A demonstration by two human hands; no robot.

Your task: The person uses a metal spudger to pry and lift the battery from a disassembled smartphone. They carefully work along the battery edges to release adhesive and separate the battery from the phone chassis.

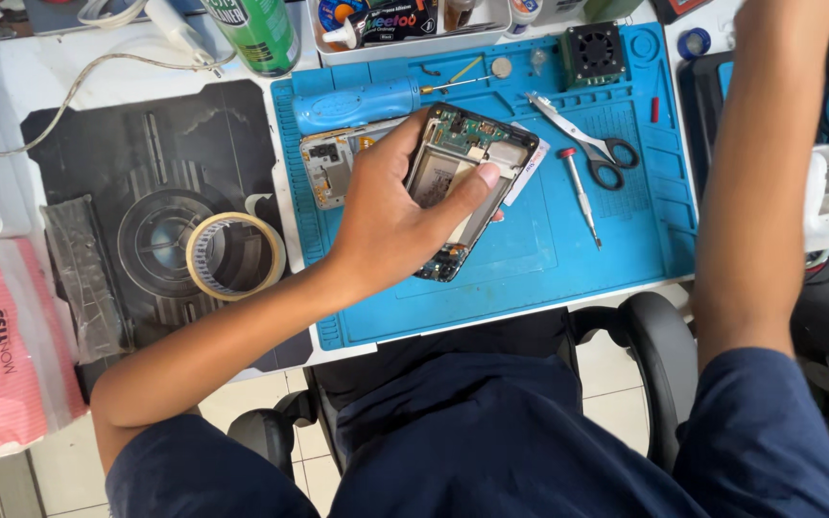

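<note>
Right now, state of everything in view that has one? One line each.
Opened phone: back off, circuit boards exposed, held in left hand above blue mat.
Left hand: grip closed around phone.
Right hand: out of frame; arm reaches up past top edge.
Scissors: closed, flat on mat.
Red-capped screwdriver: lying loose on mat.
Tape roll: lying flat on dark mat.

The opened phone [467, 177] is a dark, slim slab with its back cover off, so the green circuit board at its top end and the pale battery in the middle show. It sits tilted, top end pointing up and to the right, held in the left hand [390, 216] just above the blue work mat [549, 259], thumb across its middle.
</note>
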